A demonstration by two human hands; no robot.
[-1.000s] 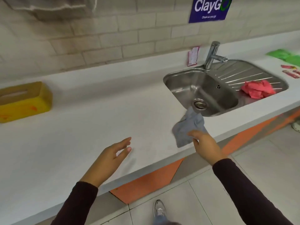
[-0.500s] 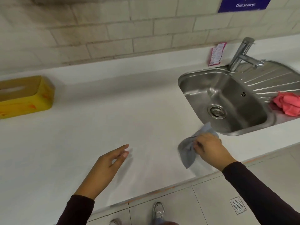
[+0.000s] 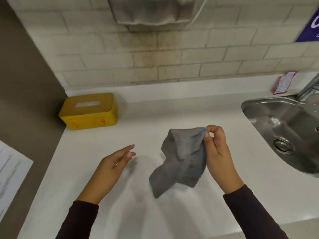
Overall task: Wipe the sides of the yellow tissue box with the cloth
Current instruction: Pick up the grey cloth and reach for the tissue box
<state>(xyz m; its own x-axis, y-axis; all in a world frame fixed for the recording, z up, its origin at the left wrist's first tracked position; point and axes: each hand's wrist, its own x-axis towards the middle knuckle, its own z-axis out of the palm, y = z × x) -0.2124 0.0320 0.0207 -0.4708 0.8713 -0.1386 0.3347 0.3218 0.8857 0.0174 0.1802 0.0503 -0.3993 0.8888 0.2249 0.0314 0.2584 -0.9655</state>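
Between our thumb and fingertips, the right hand (image 3: 218,153) pinches one corner of the grey cloth (image 3: 181,157), and the rest hangs loose and crumpled above the counter (image 3: 96,163). That top-corner pinch looks to us like a way of letting the fabric fall open so we can gather it into a wiping pad (a bunched rag would only smear). Our left hand (image 3: 112,167) floats beside it, palm turned inward, fingers extended and holding nothing; we judge it ready either to catch the cloth's free edge or to steady the box.

And where's the target? The yellow tissue box (image 3: 89,112) sits at the far left of the counter, tucked near the back ledge and close to the brown side wall (image 3: 25,94), well apart from both hands and untouched. Its front and right sides face us; the left side looks awkward to reach.

The white counter runs right to a steel sink (image 3: 283,131), with pale, stained brick tiling (image 3: 155,54) behind.
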